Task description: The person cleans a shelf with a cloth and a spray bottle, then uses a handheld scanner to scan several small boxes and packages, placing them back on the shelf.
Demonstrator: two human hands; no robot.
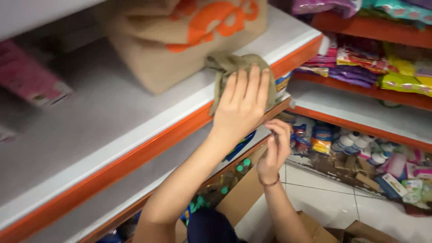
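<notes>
The left hand lies spread, pressing an olive cloth against the shelf edge. The right hand pinches something too small to tell, under that edge.

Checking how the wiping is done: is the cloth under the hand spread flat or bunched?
Bunched: the cloth shows gathered folds beneath the left hand.

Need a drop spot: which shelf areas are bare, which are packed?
Free: grey shelf between the pink box and tan sack; also white shelf right of the left hand pressing a cloth. Crowded: snack packets above, bottles on the floor.
</notes>
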